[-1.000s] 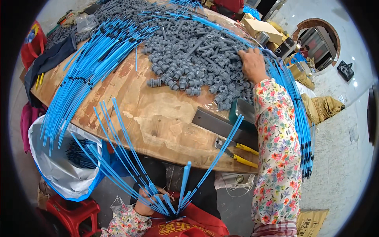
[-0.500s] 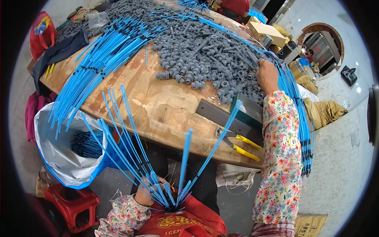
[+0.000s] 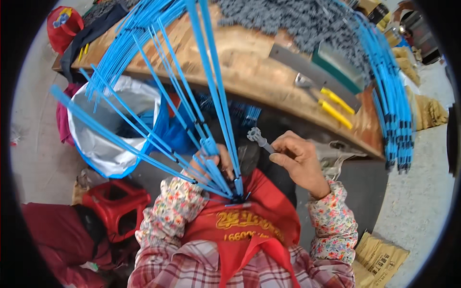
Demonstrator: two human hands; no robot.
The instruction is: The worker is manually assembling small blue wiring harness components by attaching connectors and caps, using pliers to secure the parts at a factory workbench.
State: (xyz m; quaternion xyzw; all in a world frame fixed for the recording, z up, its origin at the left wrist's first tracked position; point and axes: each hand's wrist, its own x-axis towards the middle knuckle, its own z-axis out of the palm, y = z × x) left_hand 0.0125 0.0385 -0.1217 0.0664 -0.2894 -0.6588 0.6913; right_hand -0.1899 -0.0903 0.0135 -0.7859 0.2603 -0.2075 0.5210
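My left hand [image 3: 223, 161] is closed round the lower part of a bunch of blue rods [image 3: 209, 180], which fan up and outward from a dark hub over my lap. Black joints sit along the rods, and some of my left fingers are hidden behind them. In my right hand [image 3: 298, 161] a grey plastic fitting [image 3: 259, 138] is pinched between thumb and fingers. Its toothed, ring-like end points toward the rods, with a gap between the two. Under both hands lies my red apron [image 3: 249, 218].
The wooden table [image 3: 249, 62] ahead carries a heap of grey fittings [image 3: 288, 21], blue rods [image 3: 132, 29], yellow-handled pliers [image 3: 335, 108] and a green-sided block [image 3: 338, 67]. More blue rods [image 3: 391, 96] overhang the right edge. A white-lined sack [image 3: 96, 129] and a red stool [image 3: 115, 209] stand at left.
My right hand has come back from the heap to above my lap, now with a grey fitting. The blue rods have tilted and turned in my left hand. The view has shifted downward.
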